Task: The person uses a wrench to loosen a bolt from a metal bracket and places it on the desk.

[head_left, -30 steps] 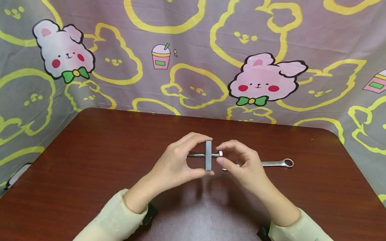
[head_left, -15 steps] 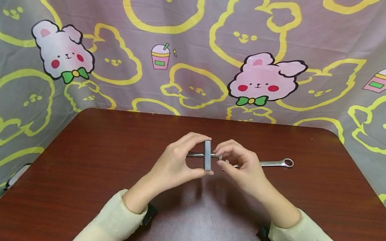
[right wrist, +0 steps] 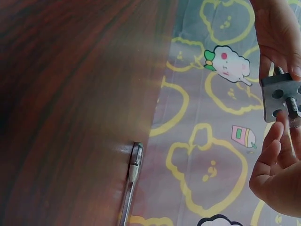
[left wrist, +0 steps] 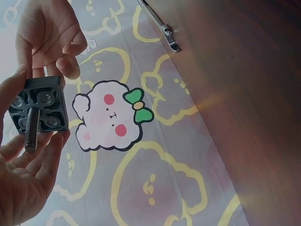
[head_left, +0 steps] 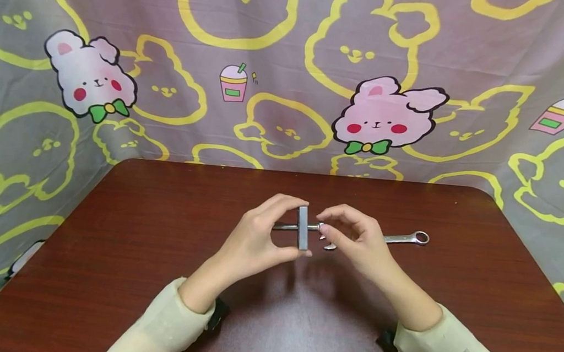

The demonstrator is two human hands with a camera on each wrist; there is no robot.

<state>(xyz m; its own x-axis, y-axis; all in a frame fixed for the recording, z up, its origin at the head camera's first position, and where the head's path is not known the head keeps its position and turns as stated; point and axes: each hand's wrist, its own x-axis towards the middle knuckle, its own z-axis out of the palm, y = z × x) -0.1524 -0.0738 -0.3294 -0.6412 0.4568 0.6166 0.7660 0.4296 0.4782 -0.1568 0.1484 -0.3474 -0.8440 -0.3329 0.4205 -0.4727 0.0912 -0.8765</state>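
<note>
1. Change (against the frame half a second earlier): the right hand (head_left: 361, 237) has its thumb raised onto the head of the silver threaded metal bolt (head_left: 285, 226); the thumb previously lay below it. The grey four-sided plate (head_left: 303, 228) keeps its position.
2. Left grip: the left hand (head_left: 255, 229) holds the plate by opposite edges, above the worktop (head_left: 130, 269). The bolt passes through the plate.
3. Right grip: narrow, thumb and curled fingers around the bolt head; pinch firmness cannot be made out.
4. Visibility: the right wrist view cuts off the plate.
5. Surroundings: a silver metal combination wrench (head_left: 406, 239) lies on the worktop, its middle blocked by the right hand; patterned grey-pink fabric (head_left: 280, 71) hangs behind.
</note>
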